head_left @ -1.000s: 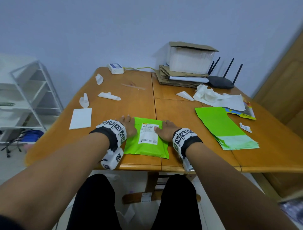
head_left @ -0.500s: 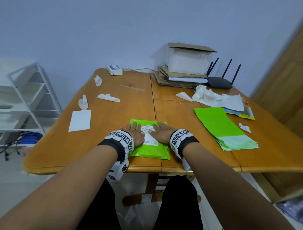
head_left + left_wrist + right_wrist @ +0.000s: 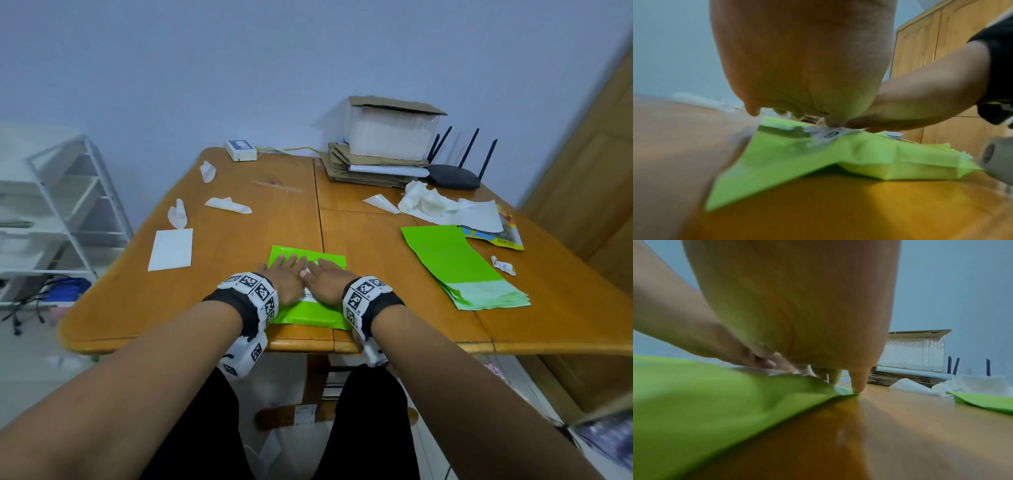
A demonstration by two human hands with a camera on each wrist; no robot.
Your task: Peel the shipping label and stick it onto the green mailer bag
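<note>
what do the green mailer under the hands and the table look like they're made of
The green mailer bag looks like thin plastic film with a slight sheen: it creases sharply and catches light in the left wrist view. The table looks like wood with a glossy varnish: orange-brown, with a faint grain, a seam between panels, and soft reflections. Whether it is solid wood or veneer cannot be told.

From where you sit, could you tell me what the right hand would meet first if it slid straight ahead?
Probably nothing soon: past the mailer bag, the right hand faces bare table, though depth is unclear.
</note>
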